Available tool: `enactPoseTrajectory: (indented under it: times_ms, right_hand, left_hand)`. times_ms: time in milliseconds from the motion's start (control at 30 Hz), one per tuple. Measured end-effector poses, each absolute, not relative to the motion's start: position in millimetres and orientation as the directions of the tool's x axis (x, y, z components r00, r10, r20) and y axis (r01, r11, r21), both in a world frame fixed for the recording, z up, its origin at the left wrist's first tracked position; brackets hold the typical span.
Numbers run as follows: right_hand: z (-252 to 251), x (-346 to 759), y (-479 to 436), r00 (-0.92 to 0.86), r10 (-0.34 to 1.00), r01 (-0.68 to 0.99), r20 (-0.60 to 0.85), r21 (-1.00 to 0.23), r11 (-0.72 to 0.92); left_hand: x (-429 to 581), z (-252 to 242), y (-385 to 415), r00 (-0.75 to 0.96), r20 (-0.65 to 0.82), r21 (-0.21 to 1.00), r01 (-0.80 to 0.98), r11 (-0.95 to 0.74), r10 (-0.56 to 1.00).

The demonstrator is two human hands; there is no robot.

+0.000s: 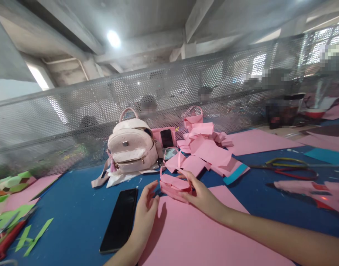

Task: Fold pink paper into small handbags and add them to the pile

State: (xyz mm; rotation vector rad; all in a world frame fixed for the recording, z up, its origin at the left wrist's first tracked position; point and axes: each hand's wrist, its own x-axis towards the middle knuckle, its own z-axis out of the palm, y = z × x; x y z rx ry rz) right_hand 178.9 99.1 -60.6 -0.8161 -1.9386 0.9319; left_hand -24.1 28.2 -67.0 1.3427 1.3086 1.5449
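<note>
A small pink folded-paper bag point(173, 186) with a thin strip rising from it like a handle sits over the far end of a large pink sheet point(202, 236). My right hand point(201, 194) holds its right side, thumb in front and fingers over the top and behind. To the bag's left is my left hand point(146, 210), its fingers loosely bent and thumb apart, with nothing seen in it. A black phone point(119, 221) lies beside my left wrist.
Behind stand a pale pink backpack point(133, 146), another phone point(167, 138) and a heap of pink paper pieces point(205, 147). To the right lie scissors point(288, 168) and a pink glue gun point(310, 190). Red-handled scissors point(9, 240) and green strips point(38, 236) lie left. A perforated metal screen point(103, 99) borders the table.
</note>
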Motion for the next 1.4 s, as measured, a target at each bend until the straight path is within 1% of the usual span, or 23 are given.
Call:
enactPoseTrajectory:
  times_ms: [133,300,500,633,733,800,867,967,1067,1167,1267,1400]
  right_hand:
    - [-65.4,177.9,105.6,-0.393,0.852,0.102,0.345,-0.905,0.413]
    - [-68.8,174.1,98.2,-0.338,0.912,-0.026,0.232,-0.971,0.237]
    - [-59.8,170.9,85.7,-0.296,0.926,-0.117,0.232,-0.972,0.206]
    - [-64.4,167.6,84.8,-0.297,0.93,-0.134,0.216,-0.974,0.183]
    - [-70.3,164.3,82.8,-0.317,0.904,-0.153,0.288,-0.956,0.251]
    - [-70.7,163.3,79.5,-0.325,0.874,-0.112,0.361,-0.932,0.344]
    - [-68.4,163.8,75.2,-0.337,0.838,-0.046,0.429,-0.897,0.441]
    - [-63.5,166.5,69.9,-0.377,0.787,0.025,0.488,-0.844,0.535]
    - [-59.0,170.2,68.2,-0.366,0.716,0.082,0.595,-0.746,0.661]
    - [-53.2,174.8,68.8,-0.34,0.63,0.221,0.698,-0.592,0.775]
    - [-46.7,179.1,68.9,-0.367,0.603,0.363,0.708,-0.488,0.794]
    - [-42.8,181.3,68.0,-0.427,0.611,0.413,0.666,-0.457,0.787]
  left_hand:
    - [-23.3,-72.1,31.8,-0.221,0.257,0.966,0.024,-0.259,0.941]
    - [-20.1,-67.1,28.2,-0.102,0.227,0.974,0.015,-0.227,0.969]
    - [-15.1,-60.4,19.2,-0.013,0.212,0.974,-0.081,-0.212,0.977]
    - [-11.3,-57.3,17.5,-0.077,0.175,0.973,-0.139,-0.185,0.982]
    - [-10.0,-56.3,18.2,-0.078,0.116,0.955,-0.265,-0.133,0.99]
    - [-10.1,-56.6,18.7,-0.033,0.106,0.935,-0.337,-0.111,0.994]
    - [-10.2,-57.2,18.5,0.003,0.106,0.928,-0.358,-0.098,0.994]
    - [-9.5,-57.7,16.9,-0.008,0.119,0.939,-0.324,-0.115,0.993]
    - [-7.7,-56.6,15.1,-0.01,0.137,0.946,-0.295,-0.133,0.991]
    - [-6.0,-54.4,13.8,-0.021,0.15,0.939,-0.309,-0.149,0.988]
    - [-5.4,-52.6,12.6,-0.03,0.181,0.924,-0.339,-0.18,0.983]
    - [-7.0,-52.6,11.2,-0.046,0.216,0.927,-0.304,-0.219,0.975]
